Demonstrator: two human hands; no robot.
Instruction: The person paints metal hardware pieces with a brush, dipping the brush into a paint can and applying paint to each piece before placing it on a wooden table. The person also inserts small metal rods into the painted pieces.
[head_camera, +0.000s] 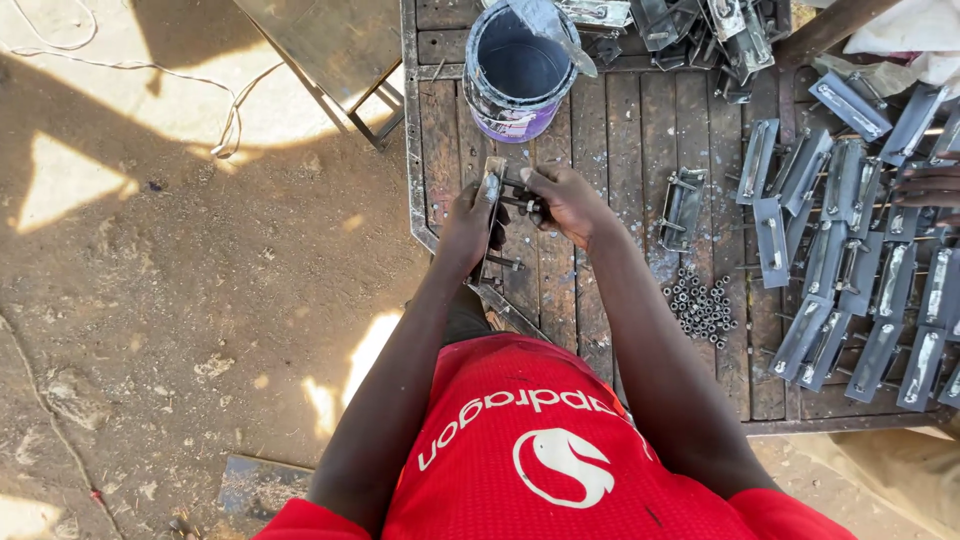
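The left hand (468, 222) hides much of the grey-painted steel bolt latch (492, 215), fingers wrapped round its plate, held upright above the near-left part of the weathered wooden plank table (640, 130). The right hand (565, 200) pinches the latch's dark bolts; its fingertips are hard to make out.

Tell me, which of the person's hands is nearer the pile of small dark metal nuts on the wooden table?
Right. The right hand is up-left of the pile of small dark metal nuts, holding a grey metal bracket; the left hand grips that bracket farther left.
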